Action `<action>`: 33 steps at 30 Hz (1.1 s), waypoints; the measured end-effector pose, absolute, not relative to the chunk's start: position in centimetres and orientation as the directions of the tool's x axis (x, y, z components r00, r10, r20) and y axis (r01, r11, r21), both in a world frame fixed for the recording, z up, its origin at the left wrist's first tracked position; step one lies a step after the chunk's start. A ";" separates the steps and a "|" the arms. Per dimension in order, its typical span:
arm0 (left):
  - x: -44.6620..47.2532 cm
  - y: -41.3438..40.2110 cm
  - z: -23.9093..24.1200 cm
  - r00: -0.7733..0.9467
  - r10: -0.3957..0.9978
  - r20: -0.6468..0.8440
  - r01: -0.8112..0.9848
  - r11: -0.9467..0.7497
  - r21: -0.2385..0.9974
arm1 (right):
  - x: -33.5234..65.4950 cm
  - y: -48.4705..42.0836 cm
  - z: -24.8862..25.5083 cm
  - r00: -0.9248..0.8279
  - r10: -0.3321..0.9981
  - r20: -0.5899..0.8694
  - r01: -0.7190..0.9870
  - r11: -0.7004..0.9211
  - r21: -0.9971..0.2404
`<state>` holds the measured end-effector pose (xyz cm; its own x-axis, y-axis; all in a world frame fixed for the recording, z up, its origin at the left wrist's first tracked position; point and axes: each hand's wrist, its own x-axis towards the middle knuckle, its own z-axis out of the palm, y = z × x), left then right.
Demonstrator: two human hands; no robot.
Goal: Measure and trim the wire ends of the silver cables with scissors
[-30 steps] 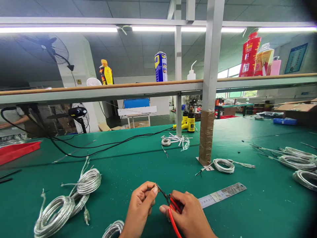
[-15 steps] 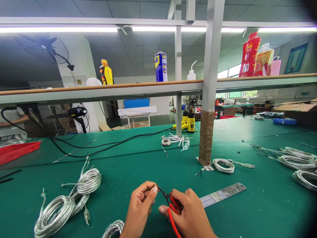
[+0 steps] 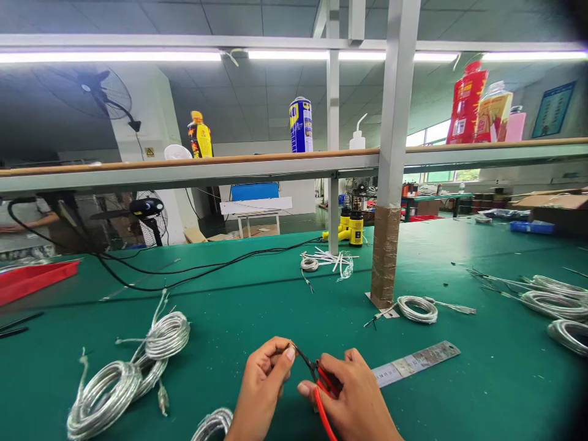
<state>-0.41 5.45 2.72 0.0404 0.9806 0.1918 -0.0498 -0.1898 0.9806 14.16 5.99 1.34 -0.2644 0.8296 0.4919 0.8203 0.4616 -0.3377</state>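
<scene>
In my right hand (image 3: 361,395) is a pair of red-handled pliers or cutters (image 3: 324,404), the fingers closed around the grips. Their dark, narrow jaws (image 3: 305,358) reach up and left to the fingertips of my left hand (image 3: 266,380). That left hand pinches with thumb and forefinger at the jaw tips; what lies in the pinch is too small to make out. A steel ruler (image 3: 416,362) lies on the green table just right of my right hand. Part of a coiled clear-sheathed cable (image 3: 214,425) shows beside my left wrist.
Coiled cables (image 3: 105,395) lie at left, one coil (image 3: 417,309) by the taped post (image 3: 384,257), and several more (image 3: 554,300) at right. Black cords cross toward yellow tools (image 3: 354,229). A shelf (image 3: 257,165) with bottles and cans spans above. A red tray (image 3: 37,282) sits far left.
The whole view has shifted slightly, with the scene sitting a little further right. Both hands and the tool keep almost the same pose, the jaws still at the left fingertips.
</scene>
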 end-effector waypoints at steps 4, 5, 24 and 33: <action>-0.3 5.4 2.7 0.037 0.979 0.200 -0.042 -0.199 0.979 | 14.2 6.0 1.3 -0.262 0.831 0.492 0.825 0.457 -0.332; -0.3 5.4 2.7 0.038 0.978 0.204 -0.044 -0.202 0.978 | 14.2 6.0 1.3 -0.260 0.831 0.491 0.827 0.454 -0.332; -0.6 5.8 2.8 0.030 0.976 0.218 -0.031 -0.217 0.976 | 15.7 6.3 1.0 -0.622 0.745 0.240 0.529 0.626 -0.573; 0.3 5.0 2.8 0.115 0.970 0.214 0.074 -0.223 0.972 | 14.5 7.1 2.3 -0.253 0.934 0.253 0.003 0.262 -0.965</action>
